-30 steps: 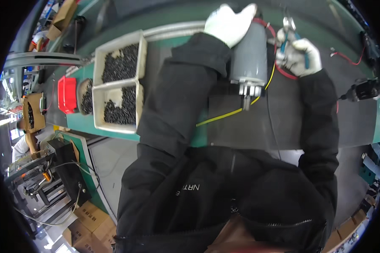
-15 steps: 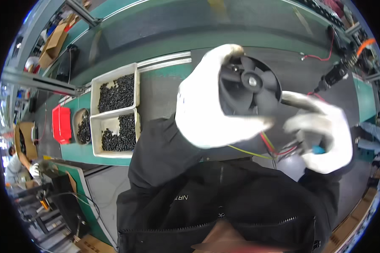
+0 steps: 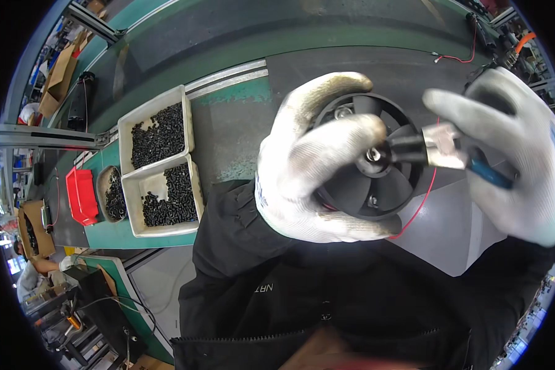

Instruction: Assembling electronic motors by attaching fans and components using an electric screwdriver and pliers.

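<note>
A round black fan with broad blades faces up in my gloved left hand. The fingers wrap its rim, and one finger reaches across the front to the hub. From the right, my gloved right hand grips pliers with a blue handle. Their dark tip lies over the fan beside the hub; whether it touches cannot be made out through the blur. A thin red wire hangs down at the fan's right side.
At left stand two white bins of small black parts, a round bowl with similar parts, and a red bin. Beyond runs a green conveyor. A metal post juts in at left. Another person's gloved hand shows far left.
My left hand has shifted the fan slightly down and right, and a finger now crosses its front. My right hand has risen rightward, bringing the pliers over the fan.
</note>
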{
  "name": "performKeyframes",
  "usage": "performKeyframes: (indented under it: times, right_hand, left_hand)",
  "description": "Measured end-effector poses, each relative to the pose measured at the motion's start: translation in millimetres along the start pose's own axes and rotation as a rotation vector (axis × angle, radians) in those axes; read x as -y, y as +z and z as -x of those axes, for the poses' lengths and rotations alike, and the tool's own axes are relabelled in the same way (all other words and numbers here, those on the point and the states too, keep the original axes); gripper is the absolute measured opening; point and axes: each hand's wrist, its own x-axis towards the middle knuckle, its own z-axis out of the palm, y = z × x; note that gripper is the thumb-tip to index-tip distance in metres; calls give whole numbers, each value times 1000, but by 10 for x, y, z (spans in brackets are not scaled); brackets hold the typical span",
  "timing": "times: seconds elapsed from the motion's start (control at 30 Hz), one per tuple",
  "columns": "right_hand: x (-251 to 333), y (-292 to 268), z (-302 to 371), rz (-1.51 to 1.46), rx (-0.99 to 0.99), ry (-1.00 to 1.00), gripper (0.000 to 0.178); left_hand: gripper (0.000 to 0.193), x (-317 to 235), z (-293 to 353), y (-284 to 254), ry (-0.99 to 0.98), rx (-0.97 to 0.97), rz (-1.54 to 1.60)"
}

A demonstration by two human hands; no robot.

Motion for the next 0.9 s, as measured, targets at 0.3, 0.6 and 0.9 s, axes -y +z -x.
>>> performKeyframes:
  times: [0.3,0.6,0.9]
  right_hand:
    - [78,112,130,43,43,56,50]
    - [73,141,188,34,54,90,49]
    - [105,202,254,25,58,125,48]
  left_hand:
    - [65,-13,4,-20,-47,49,-156]
    - [82,-41,-6,3,-49,67,-140]
    - [57,111,6,122,275,-44,-321]
